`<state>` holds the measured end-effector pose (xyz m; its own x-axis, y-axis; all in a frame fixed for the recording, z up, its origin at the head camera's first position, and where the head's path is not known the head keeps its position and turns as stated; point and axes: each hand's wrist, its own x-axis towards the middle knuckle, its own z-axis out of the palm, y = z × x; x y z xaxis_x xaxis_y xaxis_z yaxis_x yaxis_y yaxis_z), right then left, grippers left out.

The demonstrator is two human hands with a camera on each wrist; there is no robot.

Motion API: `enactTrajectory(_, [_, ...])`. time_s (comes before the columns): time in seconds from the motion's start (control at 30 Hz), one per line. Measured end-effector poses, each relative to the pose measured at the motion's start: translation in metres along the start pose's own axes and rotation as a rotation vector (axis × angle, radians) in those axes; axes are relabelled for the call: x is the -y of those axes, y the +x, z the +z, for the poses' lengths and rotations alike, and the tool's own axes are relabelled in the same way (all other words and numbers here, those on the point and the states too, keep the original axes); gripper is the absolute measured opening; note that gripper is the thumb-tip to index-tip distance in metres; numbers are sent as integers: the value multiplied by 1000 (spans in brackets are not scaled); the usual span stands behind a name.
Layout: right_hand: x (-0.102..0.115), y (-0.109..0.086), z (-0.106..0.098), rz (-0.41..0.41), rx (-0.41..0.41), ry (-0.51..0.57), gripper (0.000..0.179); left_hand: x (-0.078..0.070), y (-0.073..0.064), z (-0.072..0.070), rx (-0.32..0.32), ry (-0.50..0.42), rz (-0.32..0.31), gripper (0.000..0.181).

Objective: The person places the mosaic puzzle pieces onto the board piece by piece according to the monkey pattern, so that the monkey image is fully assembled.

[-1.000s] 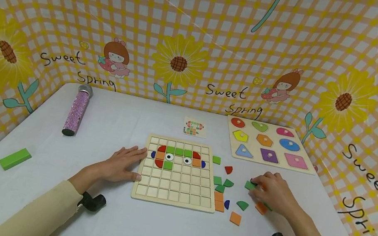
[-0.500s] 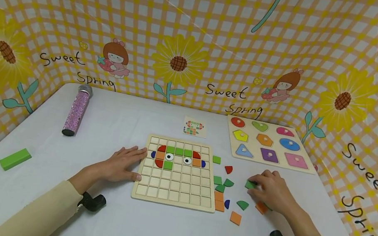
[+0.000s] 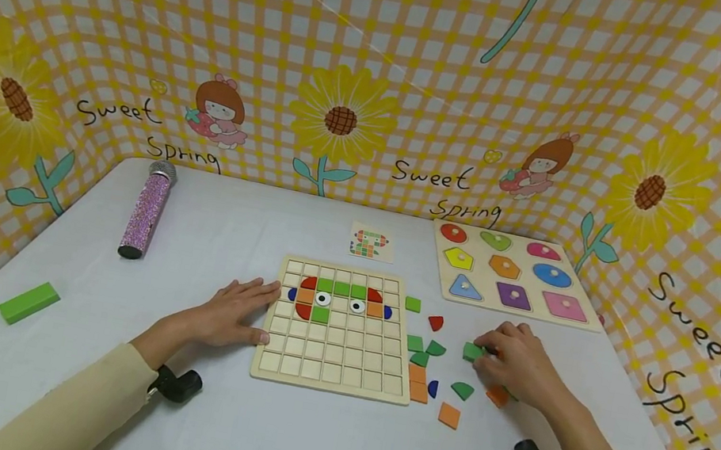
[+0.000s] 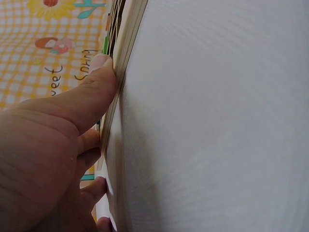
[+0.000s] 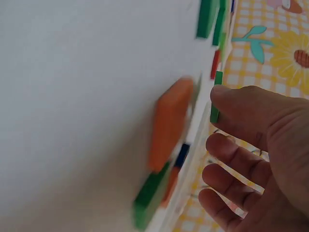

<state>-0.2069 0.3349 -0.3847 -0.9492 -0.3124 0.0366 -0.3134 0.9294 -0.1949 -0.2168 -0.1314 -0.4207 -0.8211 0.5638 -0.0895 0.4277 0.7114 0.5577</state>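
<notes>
My left hand (image 3: pixel 234 313) rests with extended fingers against the left edge of a wooden grid board (image 3: pixel 334 353). Its thumb touches the board's edge (image 4: pixel 126 53) in the left wrist view. On the board, red, green, orange and blue tiles and two eye tiles (image 3: pixel 322 299) form part of a face. To the right, my right hand (image 3: pixel 513 361) pinches a green square tile (image 3: pixel 472 352) between thumb and index finger. The right wrist view shows this green tile (image 5: pixel 218 77) edge-on. Below that hand lies an orange tile (image 3: pixel 497 395), partly covered.
Loose tiles lie right of the board, among them a red one (image 3: pixel 436 323) and an orange square (image 3: pixel 449 415). A pattern card (image 3: pixel 372 243) and a knob puzzle (image 3: pixel 516 277) are behind. At left are a glittery microphone (image 3: pixel 148 212) and a green block (image 3: pixel 29 303).
The right hand keeps its pinch on the green tile, which has shifted slightly left and shows more beyond the fingertips. The left hand and board have not moved.
</notes>
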Motion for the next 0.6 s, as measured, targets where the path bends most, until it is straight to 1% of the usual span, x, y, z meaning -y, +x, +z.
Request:
enactTrajectory(0.13, [19,5,-3,-7,0,23,26,0,0,0,-2,3,-2,78])
enactTrajectory(0.27, [42,12,-1,-24,-12,26,26,1,0,1,-3,6,0,78])
enactTrajectory(0.37, [58,18,2,-72,-34,22,25,1,1,1,-2,2,-1,78])
enactTrajectory(0.47, [73,26,5,-140,-56,14,25,0,1,1,-2,4,0,78])
enactTrajectory(0.6, [91,35,11,-207,-67,14,24,0,0,1,-3,5,1,78])
